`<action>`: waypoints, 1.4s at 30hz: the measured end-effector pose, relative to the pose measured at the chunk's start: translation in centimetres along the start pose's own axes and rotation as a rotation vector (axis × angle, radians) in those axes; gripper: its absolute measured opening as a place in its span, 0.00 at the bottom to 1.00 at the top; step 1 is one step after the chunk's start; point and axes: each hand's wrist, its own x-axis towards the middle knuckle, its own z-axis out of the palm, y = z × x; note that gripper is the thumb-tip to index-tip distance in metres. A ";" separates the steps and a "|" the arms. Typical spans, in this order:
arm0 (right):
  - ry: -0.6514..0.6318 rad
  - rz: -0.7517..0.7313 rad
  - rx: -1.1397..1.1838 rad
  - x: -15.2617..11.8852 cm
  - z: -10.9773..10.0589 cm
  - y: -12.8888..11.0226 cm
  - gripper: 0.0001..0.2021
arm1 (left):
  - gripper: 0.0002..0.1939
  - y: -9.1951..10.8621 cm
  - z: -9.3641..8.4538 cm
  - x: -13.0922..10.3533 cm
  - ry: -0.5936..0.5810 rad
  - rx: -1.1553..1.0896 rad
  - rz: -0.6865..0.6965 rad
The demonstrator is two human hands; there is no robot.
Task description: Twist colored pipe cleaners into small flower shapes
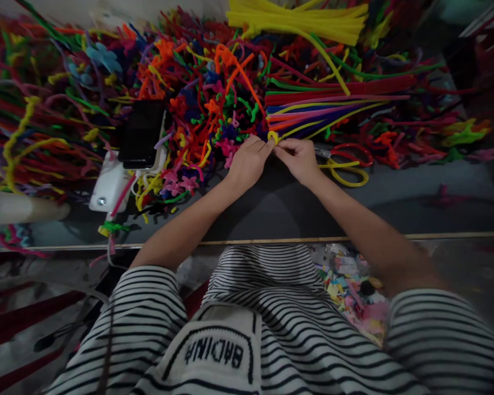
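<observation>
Both hands meet over the dark table, fingertips almost touching. My left hand [250,159] is closed in a pinch on a yellow pipe cleaner [273,135], which is bent into a small loop. From the right, my right hand [300,159] pinches the same pipe cleaner close to the loop. Just beyond the fingers lies a fanned bundle of straight pipe cleaners [313,112] in red, pink, purple, orange and yellow. To the right of my right hand are red-handled scissors [356,152], partly covered, and a curled yellow pipe cleaner [349,181].
A large pile of colourful bent pipe cleaners [197,109] covers the table's back and left. A black phone [142,134] rests on white devices at the left, near a pale cylinder [24,207]. A yellow bundle [300,22] lies at the back. The table's front edge [271,241] runs below my forearms.
</observation>
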 end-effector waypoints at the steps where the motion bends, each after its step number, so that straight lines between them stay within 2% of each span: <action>1: 0.025 -0.001 0.004 -0.1 0.0 -0.2 0.25 | 0.20 0.2 -0.1 0.0 0.000 -0.011 0.003; 5: 0.091 0.034 0.013 -0.2 0.1 -0.9 0.26 | 0.21 0.7 -0.7 -0.2 0.021 -0.115 0.032; 7: 0.080 0.062 0.028 -0.2 0.0 -1.2 0.26 | 0.22 0.7 -1.3 -0.4 0.101 -0.195 0.035; 10: 0.046 0.089 0.064 -0.1 -0.2 -1.6 0.26 | 0.22 0.0 -2.2 -0.5 0.281 -0.286 -0.028; 12: -0.010 0.098 0.083 -0.2 -0.4 -1.9 0.25 | 0.22 -0.8 -2.5 -0.5 0.331 -0.316 -0.020; 14: -0.107 0.119 0.092 -0.3 -0.6 -2.0 0.24 | 0.23 -1.5 -2.4 -0.4 0.287 -0.302 0.070; 17: -0.275 0.169 0.143 -0.4 -1.0 -2.1 0.22 | 0.25 -2.1 -1.9 -0.3 0.149 -0.261 0.203; 21: -0.405 0.199 0.211 -0.1 -1.4 -1.8 0.22 | 0.25 -2.1 -1.5 -0.4 0.081 -0.297 0.231; 27: -0.481 0.275 0.266 0.0 -2.3 -1.6 0.24 | 0.25 -2.2 -1.3 -0.5 0.098 -0.262 0.251; 37: -0.558 0.333 0.354 -0.4 -2.7 -2.3 0.24 | 0.22 -2.0 -1.3 -0.5 0.196 -0.149 0.374; 42: -0.553 0.339 0.326 -0.5 -2.9 -2.2 0.22 | 0.21 -1.8 -1.6 -0.7 0.150 -0.149 0.389</action>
